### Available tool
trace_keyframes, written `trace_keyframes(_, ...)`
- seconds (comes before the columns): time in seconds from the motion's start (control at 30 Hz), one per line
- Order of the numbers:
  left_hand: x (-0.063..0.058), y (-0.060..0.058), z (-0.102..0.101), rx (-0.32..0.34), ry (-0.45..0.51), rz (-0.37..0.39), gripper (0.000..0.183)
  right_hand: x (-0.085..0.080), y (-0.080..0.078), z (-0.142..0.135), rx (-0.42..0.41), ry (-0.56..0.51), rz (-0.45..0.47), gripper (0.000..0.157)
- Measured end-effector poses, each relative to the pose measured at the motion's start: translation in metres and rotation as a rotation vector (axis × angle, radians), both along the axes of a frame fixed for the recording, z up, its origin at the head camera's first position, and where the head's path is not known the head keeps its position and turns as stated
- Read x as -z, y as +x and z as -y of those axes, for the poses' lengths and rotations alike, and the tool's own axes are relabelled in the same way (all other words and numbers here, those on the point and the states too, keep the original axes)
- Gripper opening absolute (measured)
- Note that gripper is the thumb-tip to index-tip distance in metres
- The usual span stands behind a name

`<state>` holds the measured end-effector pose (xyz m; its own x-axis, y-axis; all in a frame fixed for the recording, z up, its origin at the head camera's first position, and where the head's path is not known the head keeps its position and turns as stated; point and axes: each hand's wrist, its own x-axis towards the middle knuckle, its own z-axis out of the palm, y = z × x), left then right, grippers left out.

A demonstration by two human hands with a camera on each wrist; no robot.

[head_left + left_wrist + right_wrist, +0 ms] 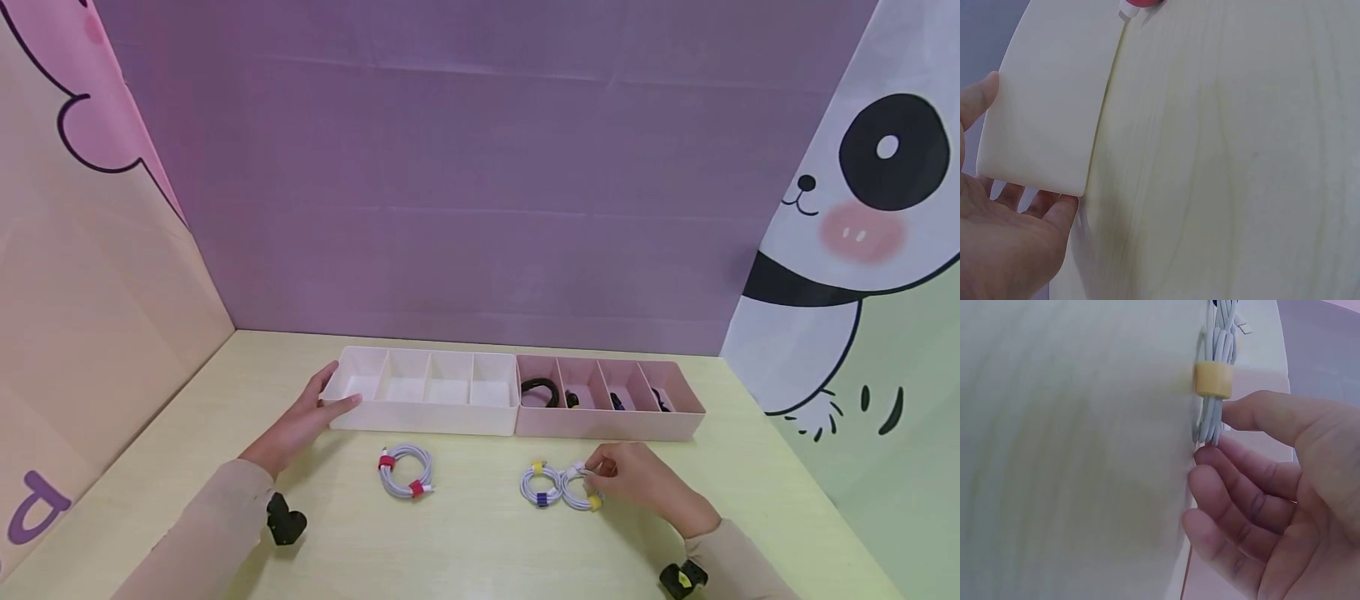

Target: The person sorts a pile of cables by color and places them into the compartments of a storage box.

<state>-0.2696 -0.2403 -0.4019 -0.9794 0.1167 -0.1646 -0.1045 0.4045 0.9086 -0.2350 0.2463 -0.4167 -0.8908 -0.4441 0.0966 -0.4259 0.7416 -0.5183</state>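
Note:
A white four-compartment box (pixel 423 419) stands on the table. My left hand (pixel 303 421) grips its left end, fingers against the end wall and thumb over the front rim; the left wrist view shows the same hand (pixel 1013 237) at the box's end. My right hand (pixel 645 479) pinches a coiled white cable (pixel 573 500) between thumb and forefinger. Its yellow strap (pixel 1214 380) shows in the right wrist view. Touching it on the left lies another coiled white cable (pixel 525 492) with yellow and blue straps. A coiled cable with red straps (pixel 427 463) lies in front of the white box.
A pink divided box (pixel 607 425) adjoins the white box's right end. Its compartments hold a black coiled cable (pixel 553 392) and several dark items, partly hidden by the front wall. A purple backdrop (pixel 465 208) rises behind, with printed side panels left and right.

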Motion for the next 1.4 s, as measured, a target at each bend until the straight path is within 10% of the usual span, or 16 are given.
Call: trace_keyframes(1.4, -0.001, 0.003, 0.000, 0.008, 0.000, -0.012, 0.103, -0.020, -0.014, -0.005, 0.011, -0.084, -0.120, 0.006)
